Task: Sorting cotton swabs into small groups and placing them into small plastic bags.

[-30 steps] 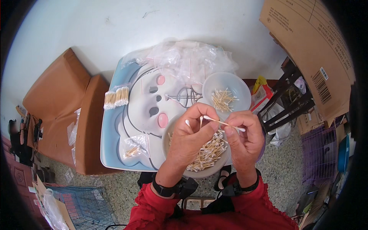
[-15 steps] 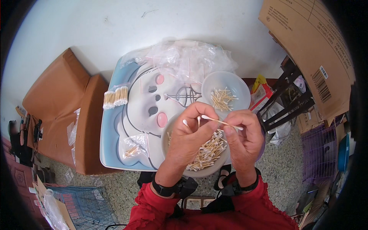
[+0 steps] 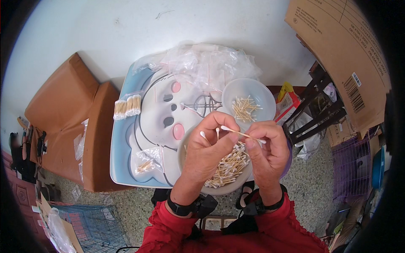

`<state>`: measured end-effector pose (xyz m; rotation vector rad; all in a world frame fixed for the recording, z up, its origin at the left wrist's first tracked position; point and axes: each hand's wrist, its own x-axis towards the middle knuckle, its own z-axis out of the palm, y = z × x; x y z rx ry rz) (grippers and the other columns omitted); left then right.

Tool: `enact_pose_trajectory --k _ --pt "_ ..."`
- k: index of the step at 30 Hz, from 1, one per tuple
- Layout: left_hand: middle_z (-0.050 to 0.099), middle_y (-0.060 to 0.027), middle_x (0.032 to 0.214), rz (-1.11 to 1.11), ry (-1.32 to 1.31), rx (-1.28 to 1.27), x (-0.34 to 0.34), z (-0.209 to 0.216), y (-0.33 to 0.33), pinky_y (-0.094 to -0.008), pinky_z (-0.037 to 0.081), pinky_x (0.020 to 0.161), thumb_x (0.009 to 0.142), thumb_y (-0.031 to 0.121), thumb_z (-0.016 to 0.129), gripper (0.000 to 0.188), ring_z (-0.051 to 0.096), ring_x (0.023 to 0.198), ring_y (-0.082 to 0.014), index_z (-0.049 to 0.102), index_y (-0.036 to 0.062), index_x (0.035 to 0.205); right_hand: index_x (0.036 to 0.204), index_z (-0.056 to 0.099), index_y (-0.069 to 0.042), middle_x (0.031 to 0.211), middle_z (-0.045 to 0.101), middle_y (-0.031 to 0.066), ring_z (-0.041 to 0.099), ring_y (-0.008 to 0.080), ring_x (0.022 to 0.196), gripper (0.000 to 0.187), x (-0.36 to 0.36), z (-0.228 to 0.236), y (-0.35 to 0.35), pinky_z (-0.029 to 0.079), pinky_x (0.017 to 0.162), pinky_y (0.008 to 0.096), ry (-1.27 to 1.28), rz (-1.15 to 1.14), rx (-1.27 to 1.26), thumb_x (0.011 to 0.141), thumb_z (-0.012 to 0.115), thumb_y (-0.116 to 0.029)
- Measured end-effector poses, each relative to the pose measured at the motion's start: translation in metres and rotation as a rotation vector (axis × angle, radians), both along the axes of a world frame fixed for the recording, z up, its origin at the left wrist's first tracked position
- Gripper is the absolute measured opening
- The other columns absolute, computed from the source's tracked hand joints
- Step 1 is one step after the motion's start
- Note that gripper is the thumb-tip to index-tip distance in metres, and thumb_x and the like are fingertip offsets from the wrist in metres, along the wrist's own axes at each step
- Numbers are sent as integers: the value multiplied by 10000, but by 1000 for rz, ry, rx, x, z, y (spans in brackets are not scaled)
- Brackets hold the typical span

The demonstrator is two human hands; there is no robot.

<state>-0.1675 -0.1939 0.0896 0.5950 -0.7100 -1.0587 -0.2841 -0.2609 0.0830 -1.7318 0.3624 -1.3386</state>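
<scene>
Left hand point(image 3: 206, 147) and right hand point(image 3: 269, 147) pinch one cotton swab point(image 3: 241, 133); the left also grips two more swabs point(image 3: 217, 131); two bowls point(image 3: 249, 87) hold others.

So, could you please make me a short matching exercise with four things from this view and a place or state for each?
Column one
1. Left hand
2. Heap of clear bags
3. Translucent bowl
4. Brown chair

Column two
A. Standing to the left of the blue-edged table
B. Holding a few loose swabs, beyond the hands
C. Lying along the far side of the table
D. Pinching a swab that the right hand also grips

Right pairs: 1-D, 2-C, 3-B, 4-A
</scene>
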Motion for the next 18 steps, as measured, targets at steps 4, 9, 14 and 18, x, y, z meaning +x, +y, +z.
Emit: enact_pose_trajectory --k 4,9,14,18 --pt "522 -1 864 16 -15 11 0 0 0 -173 420 657 840 -24 534 123 509 779 -34 503 16 952 896 538 -6 861 572 91 534 146 768 139 0 1 1 428 719 255 0 2 20 779 606 28" --pt "552 -26 750 144 4 94 -6 7 -3 -160 340 486 773 40 625 158 438 566 -32 516 14 884 898 536 -6 861 572 92 537 150 771 138 -1 0 0 428 725 260 -1 -4 -2 782 602 29" --pt "548 -28 743 145 17 97 -7 8 -3 -158 323 459 772 47 628 160 423 538 -30 514 12 877 895 537 -7 858 572 89 538 151 773 136 0 0 -1 429 722 261 -6 -8 -14 780 601 29" --pt "546 -30 740 159 2 93 -7 7 -3 -158 314 449 772 50 628 159 412 524 -28 513 10 875 886 539 -7 858 572 89 538 152 773 129 0 0 0 430 720 260 5 -9 10 779 602 30"
